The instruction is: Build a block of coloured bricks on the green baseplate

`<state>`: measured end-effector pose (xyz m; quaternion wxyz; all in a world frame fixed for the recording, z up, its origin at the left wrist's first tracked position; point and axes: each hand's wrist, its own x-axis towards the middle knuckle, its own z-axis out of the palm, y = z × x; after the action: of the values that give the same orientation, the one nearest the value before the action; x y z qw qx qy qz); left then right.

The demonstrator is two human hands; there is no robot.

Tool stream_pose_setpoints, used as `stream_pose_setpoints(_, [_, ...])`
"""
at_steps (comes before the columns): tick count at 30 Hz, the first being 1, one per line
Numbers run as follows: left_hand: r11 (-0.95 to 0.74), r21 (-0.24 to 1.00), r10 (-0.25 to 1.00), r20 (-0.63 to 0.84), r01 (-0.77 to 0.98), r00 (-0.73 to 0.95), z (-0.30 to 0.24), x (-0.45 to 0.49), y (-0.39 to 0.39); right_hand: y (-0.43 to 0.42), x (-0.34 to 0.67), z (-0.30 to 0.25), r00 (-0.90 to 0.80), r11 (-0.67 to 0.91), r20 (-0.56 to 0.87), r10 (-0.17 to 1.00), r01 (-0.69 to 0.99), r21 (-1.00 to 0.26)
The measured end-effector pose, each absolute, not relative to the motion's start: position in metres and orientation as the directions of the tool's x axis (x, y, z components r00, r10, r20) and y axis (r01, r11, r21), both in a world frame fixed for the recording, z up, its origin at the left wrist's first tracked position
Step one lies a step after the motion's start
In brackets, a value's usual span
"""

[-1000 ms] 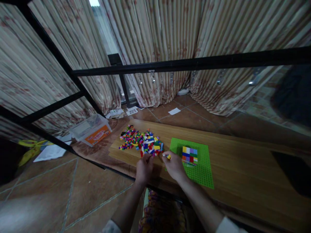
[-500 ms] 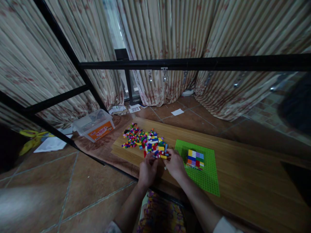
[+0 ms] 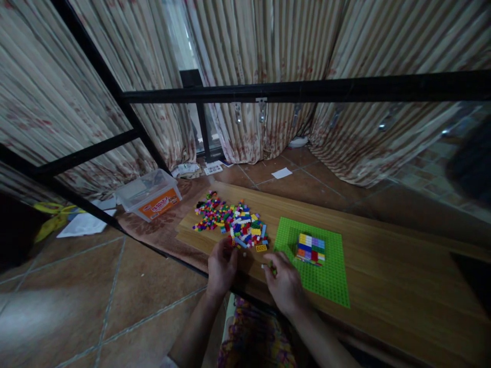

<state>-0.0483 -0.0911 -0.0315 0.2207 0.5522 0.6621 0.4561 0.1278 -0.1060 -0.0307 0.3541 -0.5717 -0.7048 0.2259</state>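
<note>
Striped curtains [image 3: 268, 51] with reddish flecks filled the view from ten to two o'clock, and at eight o'clock spread the brown tiled floor [image 3: 76, 296]. A black metal frame [image 3: 345, 89] crossed in front of the curtains. The wood-grain worktop [image 3: 383, 260] stretched from the middle towards four o'clock. At nine o'clock, off the worktop's end, stood a clear plastic box [image 3: 148, 189] with an orange label. On the worktop, between four and five o'clock, lay a green studded baseplate [image 3: 326, 281], and at ten o'clock from it a loose heap of toy bricks [image 3: 232, 220] in many colours. The right hand [image 3: 284, 281] was at seven o'clock from the baseplate's middle, fingers curled towards the thumb; green and yellow showed in the gap, but whether it gripped a piece could not be told. The left hand [image 3: 222, 268] was at the heap's six o'clock edge, fingertips among the bricks; whether it pinched one could not be told either. Just towards twelve o'clock of the baseplate's middle sat a multicoloured brick block [image 3: 310, 248]. A yellow brick [image 3: 261, 248] lay at the heap's four o'clock edge, and a tiny pale piece [image 3: 244, 254] lay between the hands.
</note>
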Motion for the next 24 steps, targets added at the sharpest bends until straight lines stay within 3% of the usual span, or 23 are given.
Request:
stream_pose_setpoints(5, [-0.048, 0.671, 0.942, 0.277, 0.74, -0.189, -0.025, -0.05, -0.07, -0.118, 0.113, -0.029, -0.36, 0.374, 0.169, 0.917, 0.633, -0.678])
stream_pose_setpoints(10, [-0.089, 0.548, 0.957, 0.28, 0.831, -0.082, -0.023, -0.045, -0.059, -0.098, 0.107, -0.033, -0.341, 0.401, 0.229, 0.912, 0.619, -0.675])
stream_pose_setpoints(19, [-0.126, 0.602, 0.951, 0.299, 0.789, -0.075, -0.028, -0.035, -0.055, -0.078, 0.121, -0.035, -0.176, 0.337, 0.292, 0.94, 0.61, -0.718])
stream_pose_setpoints(24, [-0.171, 0.658, 0.935, 0.343, 0.733, -0.09, -0.028, -0.032, -0.058, -0.055, 0.128, -0.025, -0.025, 0.18, 0.238, 0.971, 0.731, -0.658])
